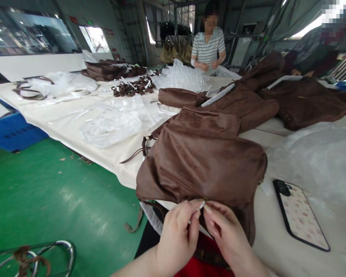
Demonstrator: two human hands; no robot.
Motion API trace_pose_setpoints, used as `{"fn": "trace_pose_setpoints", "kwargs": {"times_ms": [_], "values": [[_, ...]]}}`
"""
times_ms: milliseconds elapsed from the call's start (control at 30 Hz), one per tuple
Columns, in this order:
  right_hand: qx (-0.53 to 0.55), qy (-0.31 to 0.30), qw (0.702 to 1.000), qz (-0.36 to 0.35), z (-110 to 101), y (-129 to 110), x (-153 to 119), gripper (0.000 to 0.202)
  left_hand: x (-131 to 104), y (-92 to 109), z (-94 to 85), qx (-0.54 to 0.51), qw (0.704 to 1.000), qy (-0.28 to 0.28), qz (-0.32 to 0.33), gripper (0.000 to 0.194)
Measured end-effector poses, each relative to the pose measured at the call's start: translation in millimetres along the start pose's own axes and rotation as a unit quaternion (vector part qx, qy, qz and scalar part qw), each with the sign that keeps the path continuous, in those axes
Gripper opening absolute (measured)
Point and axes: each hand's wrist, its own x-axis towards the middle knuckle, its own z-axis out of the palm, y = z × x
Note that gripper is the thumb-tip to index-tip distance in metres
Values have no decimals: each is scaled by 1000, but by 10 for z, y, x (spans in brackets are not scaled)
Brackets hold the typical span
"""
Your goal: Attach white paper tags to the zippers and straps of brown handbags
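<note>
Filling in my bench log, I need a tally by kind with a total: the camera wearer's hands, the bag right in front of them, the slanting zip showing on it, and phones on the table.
Left hand and right hand: 2
Bag: 1
Zip: 1
Phone: 1
Total: 5

Cannot read any word, brand or number here; can only make out dark characters (16,131) in a row on the side of the blue crate (34,136), too blurred to decipher, plus red lettering (110,33) on the wall (85,10) right of the bright window (95,39), and, higher up, a small red sign (74,20) and a green sign (89,22), likewise illegible
</note>
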Motion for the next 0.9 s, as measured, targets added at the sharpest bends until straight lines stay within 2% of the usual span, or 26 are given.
{"fn": "trace_pose_setpoints", "kwargs": {"times_ms": [100, 167, 233, 300, 433, 567, 733, 833, 900], "values": [[-1, 13, 1000, 10, -22, 38, 9, 27, 25, -16, -21, -62, 993, 19, -102, 34], [6, 12, 1000, 15, -44, 50, 13, 29, 77, -24, -65, -74, 985, -16, -158, 19], [6, 0, 1000, 17, -67, 53, 18, 31, 141, -27, -114, -72, 980, -73, -172, 12], [-2, -18, 1000, 20, -84, 47, 25, 32, 192, -24, -148, -76, 981, -87, -155, 15], [-27, -29, 999, 29, -76, 17, 29, 34, 199, -3, -136, -72, 995, -19, -64, 20], [-32, -27, 999, 28, -50, 5, 16, 36, 140, 6, -103, -7, 999, 26, 35, 31], [5, -38, 999, 3, -61, 11, -5, 29, 76, -34, -124, 86, 992, 13, 96, 38], [38, -61, 997, -16, -60, -2, -15, 35, 48, -63, -141, 134, 983, -4, 125, 40], [12, -62, 998, -22, -54, 7, -10, 38, 39, -72, -141, 151, 978, -12, 145, 38]]}}
